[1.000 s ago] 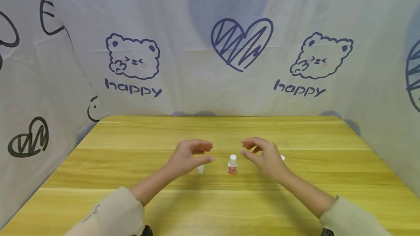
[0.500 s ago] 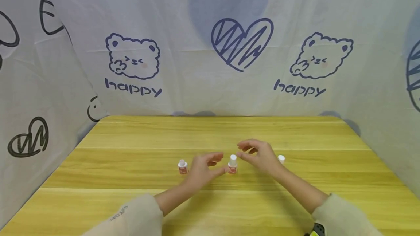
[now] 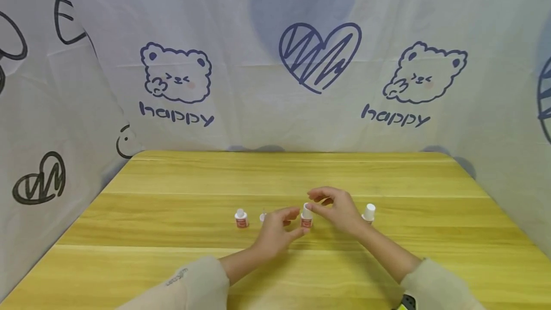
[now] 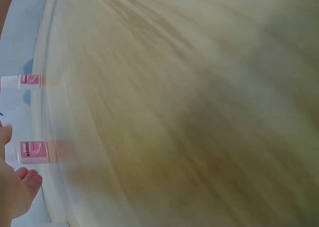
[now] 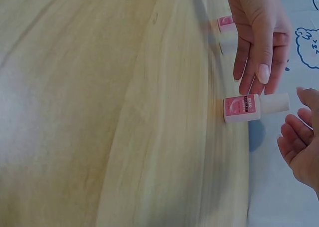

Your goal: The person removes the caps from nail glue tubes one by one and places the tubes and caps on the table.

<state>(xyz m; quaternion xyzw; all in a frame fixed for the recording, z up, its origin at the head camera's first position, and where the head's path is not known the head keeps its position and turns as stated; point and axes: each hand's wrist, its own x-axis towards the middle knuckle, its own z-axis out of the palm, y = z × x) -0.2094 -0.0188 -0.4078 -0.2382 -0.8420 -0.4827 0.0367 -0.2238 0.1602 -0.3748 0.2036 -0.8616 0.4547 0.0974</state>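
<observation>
A small white bottle with a red label and white cap [image 3: 306, 216] stands upright on the table between my hands. My left hand [image 3: 273, 236] is at its left side, fingers extended; in the right wrist view these fingers [image 5: 262, 52] come close to the bottle, but contact is unclear. To the right, my right hand [image 3: 339, 210] curves loosely near the cap [image 5: 274, 103], with a gap showing in the right wrist view. Left of both hands stands a similar bottle [image 3: 241, 219] with its narrow tip uncovered. A small white piece [image 3: 263, 217] is partly hidden by my left hand.
Another capped bottle [image 3: 369, 213] stands to the right, partly behind my right hand and wrist. The wooden table [image 3: 172, 271] reaches back to a white cloth [image 3: 245, 104] with printed bears and hearts. Cloth also hangs along both sides.
My left hand has moved right from beside the uncapped bottle to the middle one. My right hand has shifted slightly left and lower towards its cap. The bottles have stayed in place.
</observation>
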